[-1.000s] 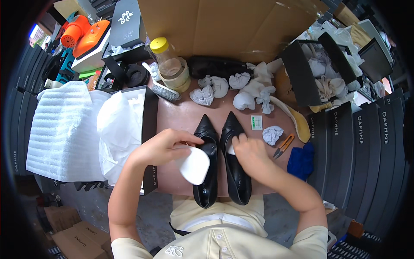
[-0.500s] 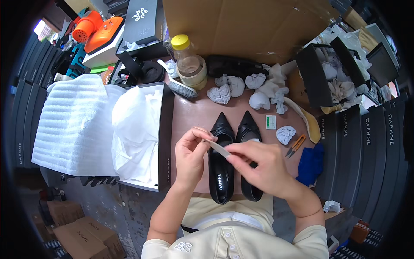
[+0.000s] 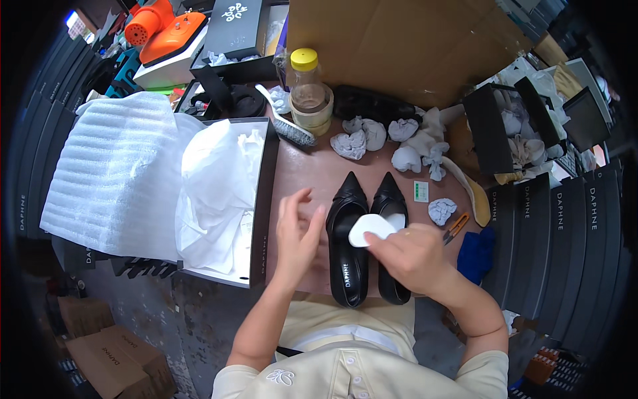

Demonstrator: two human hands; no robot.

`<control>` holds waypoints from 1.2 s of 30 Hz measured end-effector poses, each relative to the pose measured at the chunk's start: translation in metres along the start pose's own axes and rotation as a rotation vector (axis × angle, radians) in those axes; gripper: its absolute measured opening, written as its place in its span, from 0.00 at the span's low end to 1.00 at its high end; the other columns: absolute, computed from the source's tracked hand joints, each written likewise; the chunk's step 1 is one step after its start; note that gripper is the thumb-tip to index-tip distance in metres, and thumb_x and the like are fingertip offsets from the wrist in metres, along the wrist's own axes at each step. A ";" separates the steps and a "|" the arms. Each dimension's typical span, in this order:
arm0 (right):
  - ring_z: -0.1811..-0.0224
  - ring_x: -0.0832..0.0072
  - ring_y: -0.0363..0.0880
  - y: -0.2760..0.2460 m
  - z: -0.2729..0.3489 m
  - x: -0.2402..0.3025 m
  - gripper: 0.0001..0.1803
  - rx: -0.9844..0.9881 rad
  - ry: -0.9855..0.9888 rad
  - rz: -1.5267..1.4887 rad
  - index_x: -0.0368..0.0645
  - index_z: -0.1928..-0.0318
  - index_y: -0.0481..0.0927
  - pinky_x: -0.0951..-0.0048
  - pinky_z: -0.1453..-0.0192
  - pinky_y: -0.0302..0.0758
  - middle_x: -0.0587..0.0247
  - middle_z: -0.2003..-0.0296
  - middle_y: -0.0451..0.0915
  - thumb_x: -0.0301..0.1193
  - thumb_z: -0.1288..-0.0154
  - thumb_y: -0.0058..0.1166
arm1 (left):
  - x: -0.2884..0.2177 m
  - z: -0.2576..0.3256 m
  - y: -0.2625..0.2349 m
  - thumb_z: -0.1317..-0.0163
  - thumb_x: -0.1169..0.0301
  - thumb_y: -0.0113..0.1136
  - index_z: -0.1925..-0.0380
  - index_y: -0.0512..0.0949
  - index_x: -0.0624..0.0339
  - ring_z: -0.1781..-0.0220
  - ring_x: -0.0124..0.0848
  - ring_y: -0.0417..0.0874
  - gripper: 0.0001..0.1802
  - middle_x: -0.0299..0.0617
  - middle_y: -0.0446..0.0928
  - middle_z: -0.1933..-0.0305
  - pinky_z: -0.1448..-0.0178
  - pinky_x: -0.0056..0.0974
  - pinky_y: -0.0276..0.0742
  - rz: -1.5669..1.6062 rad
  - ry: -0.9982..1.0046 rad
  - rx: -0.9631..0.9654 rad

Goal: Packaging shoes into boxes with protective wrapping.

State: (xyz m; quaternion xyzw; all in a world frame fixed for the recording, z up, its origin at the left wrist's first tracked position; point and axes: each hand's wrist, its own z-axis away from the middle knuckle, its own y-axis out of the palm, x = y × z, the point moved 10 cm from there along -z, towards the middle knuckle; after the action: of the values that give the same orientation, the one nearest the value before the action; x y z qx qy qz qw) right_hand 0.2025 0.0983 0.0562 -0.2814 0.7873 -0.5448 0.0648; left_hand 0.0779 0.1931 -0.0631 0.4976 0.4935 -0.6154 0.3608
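Observation:
A pair of black pointed-toe shoes stands side by side on the table, toes away from me: the left shoe (image 3: 347, 219) and the right shoe (image 3: 387, 193). Over their openings my right hand (image 3: 415, 256) pinches a flat white pad with rounded corners (image 3: 369, 231) between thumb and fingers. Something pale shows inside the right shoe, partly covered by that hand. My left hand (image 3: 297, 233) is empty, thumb and fingers apart, just left of the left shoe.
An open shoe box (image 3: 266, 199) with white tissue lies left, beside foam sheeting (image 3: 109, 179). Behind stand a brush (image 3: 292, 132) and a yellow-capped bottle (image 3: 310, 100). Crumpled paper balls (image 3: 349, 144), orange snips (image 3: 456, 228) and a blue cloth (image 3: 476, 256) lie right, near stacked boxes (image 3: 538, 233).
Both hands held the pad edge-on before. The left has let go and opened; the right now holds it alone, turned with its white face showing. The view has shifted slightly.

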 end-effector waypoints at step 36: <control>0.80 0.72 0.80 0.118 -0.016 0.011 0.06 0.497 -0.084 0.115 0.41 0.80 0.77 0.73 0.82 0.72 0.59 0.81 0.78 0.31 0.59 0.56 | 0.013 0.097 0.071 0.44 0.72 0.48 0.31 0.39 0.68 0.30 0.40 0.56 0.43 0.57 0.52 0.31 0.30 0.36 0.51 0.213 -0.194 0.257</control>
State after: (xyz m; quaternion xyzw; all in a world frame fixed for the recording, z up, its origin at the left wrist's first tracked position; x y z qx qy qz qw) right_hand 0.1428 0.1351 -0.0405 -0.2338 0.6407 -0.7047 0.1954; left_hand 0.1167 0.0818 -0.0915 0.5274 0.3179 -0.6768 0.4034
